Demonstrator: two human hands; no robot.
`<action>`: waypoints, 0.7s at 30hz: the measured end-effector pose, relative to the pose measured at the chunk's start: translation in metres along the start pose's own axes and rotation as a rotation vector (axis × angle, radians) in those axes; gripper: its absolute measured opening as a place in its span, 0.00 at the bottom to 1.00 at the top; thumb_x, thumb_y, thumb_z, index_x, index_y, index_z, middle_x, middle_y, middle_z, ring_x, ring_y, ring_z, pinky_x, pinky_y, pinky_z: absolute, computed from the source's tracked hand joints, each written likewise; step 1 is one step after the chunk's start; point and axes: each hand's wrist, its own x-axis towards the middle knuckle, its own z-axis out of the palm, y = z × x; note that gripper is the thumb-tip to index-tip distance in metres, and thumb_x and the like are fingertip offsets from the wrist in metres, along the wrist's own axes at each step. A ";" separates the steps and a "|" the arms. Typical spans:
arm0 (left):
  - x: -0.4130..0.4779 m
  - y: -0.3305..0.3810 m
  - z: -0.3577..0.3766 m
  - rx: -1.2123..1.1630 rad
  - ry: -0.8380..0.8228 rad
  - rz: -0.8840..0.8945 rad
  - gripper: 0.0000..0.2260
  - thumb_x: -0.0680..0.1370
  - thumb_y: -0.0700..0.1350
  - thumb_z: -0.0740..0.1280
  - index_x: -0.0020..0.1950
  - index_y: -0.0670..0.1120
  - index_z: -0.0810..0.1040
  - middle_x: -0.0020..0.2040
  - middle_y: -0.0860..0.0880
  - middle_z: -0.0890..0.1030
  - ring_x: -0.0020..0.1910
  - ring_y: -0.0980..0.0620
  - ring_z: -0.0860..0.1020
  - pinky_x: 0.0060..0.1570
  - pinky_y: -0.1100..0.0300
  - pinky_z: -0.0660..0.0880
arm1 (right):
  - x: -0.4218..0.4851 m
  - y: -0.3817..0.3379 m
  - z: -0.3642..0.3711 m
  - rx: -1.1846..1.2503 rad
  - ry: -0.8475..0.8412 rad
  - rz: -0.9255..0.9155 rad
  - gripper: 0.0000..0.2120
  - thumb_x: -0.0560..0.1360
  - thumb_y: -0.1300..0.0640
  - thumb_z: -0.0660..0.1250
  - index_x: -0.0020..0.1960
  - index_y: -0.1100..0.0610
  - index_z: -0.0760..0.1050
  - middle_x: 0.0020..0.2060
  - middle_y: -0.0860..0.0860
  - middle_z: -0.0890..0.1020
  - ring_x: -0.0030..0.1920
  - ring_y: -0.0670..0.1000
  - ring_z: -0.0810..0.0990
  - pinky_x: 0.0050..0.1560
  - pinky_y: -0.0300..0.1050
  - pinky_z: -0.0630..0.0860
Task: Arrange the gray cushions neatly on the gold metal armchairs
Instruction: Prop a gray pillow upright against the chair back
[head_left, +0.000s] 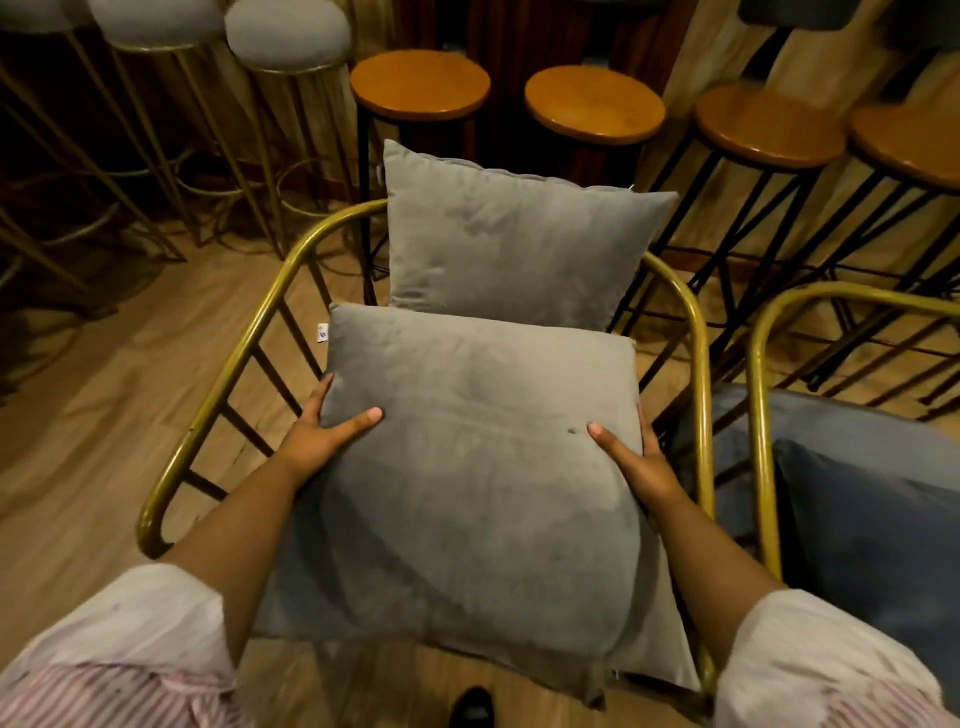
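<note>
— Both hands hold one thing: the left hand (324, 434) clasps the left edge of a square gray velvet cushion (478, 467), and the right hand (636, 457) clasps its right edge, thumbs laid on top, fingers tucked under the sides.

— And where is that cushion?

— Over the seat of the gold metal tube armchair (228, 364), between its two curved arms. Behind it a second gray velvet cushion (514, 244) stands upright against the armchair's back, its lower edge hidden by the held one.

— What lies around the armchair?

— To its right, just beside, a second gold-framed armchair (761, 374) with dark blue-gray cushions (872, 530). Behind it, round wooden-topped stools on black legs (421, 83); behind and to its left, gray padded stools on gold legs (288, 34). Wooden plank floor (93, 395) beneath.
</note>
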 end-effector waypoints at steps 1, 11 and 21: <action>-0.007 0.008 -0.002 -0.009 -0.009 -0.002 0.51 0.58 0.67 0.73 0.76 0.62 0.51 0.77 0.49 0.60 0.74 0.42 0.63 0.70 0.43 0.62 | -0.005 -0.005 -0.003 0.011 0.003 -0.011 0.40 0.70 0.48 0.72 0.76 0.44 0.55 0.65 0.47 0.71 0.57 0.49 0.72 0.54 0.44 0.71; -0.082 0.103 0.019 -0.009 -0.017 0.245 0.45 0.66 0.60 0.73 0.76 0.62 0.50 0.77 0.49 0.59 0.73 0.40 0.63 0.69 0.42 0.63 | -0.075 -0.070 -0.084 0.106 0.094 -0.217 0.35 0.71 0.52 0.72 0.74 0.48 0.61 0.59 0.48 0.75 0.52 0.48 0.76 0.52 0.44 0.72; -0.178 0.166 0.193 -0.049 -0.051 0.424 0.42 0.71 0.51 0.73 0.78 0.55 0.52 0.76 0.47 0.61 0.72 0.43 0.65 0.68 0.51 0.63 | -0.134 -0.054 -0.286 0.186 0.248 -0.255 0.38 0.71 0.49 0.72 0.75 0.48 0.58 0.60 0.47 0.72 0.56 0.50 0.73 0.53 0.46 0.71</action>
